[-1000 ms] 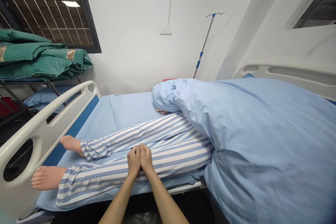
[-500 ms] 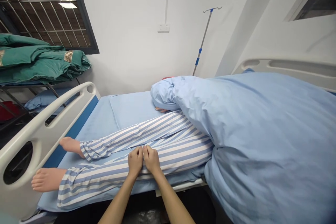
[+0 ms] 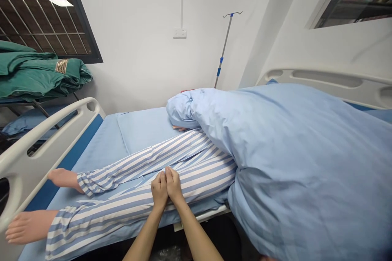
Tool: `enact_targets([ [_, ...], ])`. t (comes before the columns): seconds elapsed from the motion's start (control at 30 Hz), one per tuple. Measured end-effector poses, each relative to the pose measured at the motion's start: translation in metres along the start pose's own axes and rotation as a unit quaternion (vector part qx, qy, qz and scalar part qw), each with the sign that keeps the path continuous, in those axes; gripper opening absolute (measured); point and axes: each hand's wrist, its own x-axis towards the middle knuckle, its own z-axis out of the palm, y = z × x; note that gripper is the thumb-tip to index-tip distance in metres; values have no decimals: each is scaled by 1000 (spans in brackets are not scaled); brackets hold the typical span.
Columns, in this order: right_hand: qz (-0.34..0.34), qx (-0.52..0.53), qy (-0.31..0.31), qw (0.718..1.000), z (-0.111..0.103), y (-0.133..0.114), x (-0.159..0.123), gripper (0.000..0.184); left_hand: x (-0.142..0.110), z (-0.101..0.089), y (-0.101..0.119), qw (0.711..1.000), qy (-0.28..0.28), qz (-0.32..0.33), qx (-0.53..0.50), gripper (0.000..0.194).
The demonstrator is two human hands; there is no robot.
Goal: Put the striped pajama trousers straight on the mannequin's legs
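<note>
My left hand (image 3: 159, 191) and my right hand (image 3: 173, 185) are closed into loose fists, pressed side by side. Both are over the near thigh and knee of a figure in blue-and-white striped trousers (image 3: 122, 208); whether they touch the cloth I cannot tell. Nothing shows in either fist, and the curled fingertips are mostly out of sight. The figure's bare feet (image 3: 26, 226), which look like a manikin's, lie at the left. A light blue quilt (image 3: 284, 142) covers the upper body, and some fingertips (image 3: 179, 128) peep out from under its folded edge.
The bed sheet (image 3: 143, 130) is light blue. A white footboard (image 3: 58, 126) stands at the left and a headboard (image 3: 324, 77) at the far right. Against the wall are an IV pole (image 3: 225, 45) and a socket (image 3: 179, 33). Green padded covers (image 3: 39, 75) are heaped on a rack.
The view has shifted right, so the bed and wall appear further left. My fists stay together over the leg, the right one now slightly higher and closer against the left.
</note>
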Motion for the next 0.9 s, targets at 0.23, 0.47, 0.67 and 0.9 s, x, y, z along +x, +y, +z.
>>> enact_targets([
  [0.23, -34, -195, -19, 980, -10, -17, 1, 38, 2, -2, -8, 999, -24, 17, 13, 38],
  [0.47, -62, -289, -50, 954, -25, -16, 1, 41, 0, 0, -6, 998, -50, 18, 24, 37],
  [0.67, -49, -200, -29, 978, -25, -4, 1, 38, 4, 1, 15, 995, -75, -30, -64, 37],
  [0.9, -11, -17, 27, 999, -34, -1, 8, 42, 7, 21, 42, 981, -67, -63, -171, 38],
])
